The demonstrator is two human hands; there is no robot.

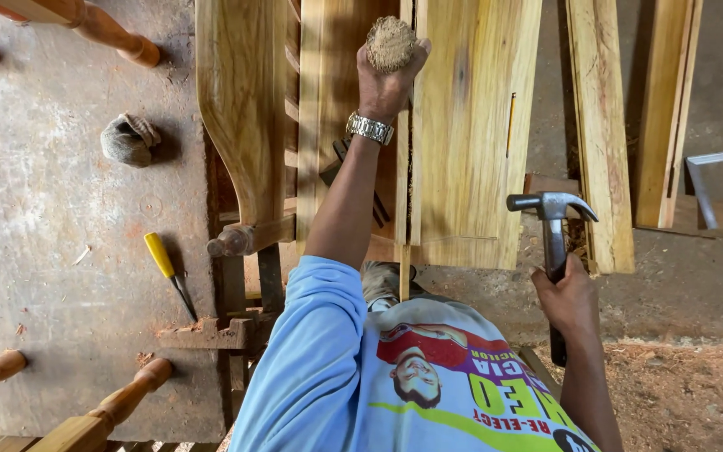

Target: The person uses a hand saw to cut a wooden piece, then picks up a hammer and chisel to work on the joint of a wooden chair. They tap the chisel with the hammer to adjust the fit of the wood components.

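With the left hand closed on a sawdust wad held over the upright plank, and the right hand gripping the claw hammer below beside it, rubbing steadily along the grain seems best.

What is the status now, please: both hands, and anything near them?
Left hand raised, gripping a sawdust-coloured lump over the wooden planks. Right hand gripping a claw hammer, head up. Nothing between them.
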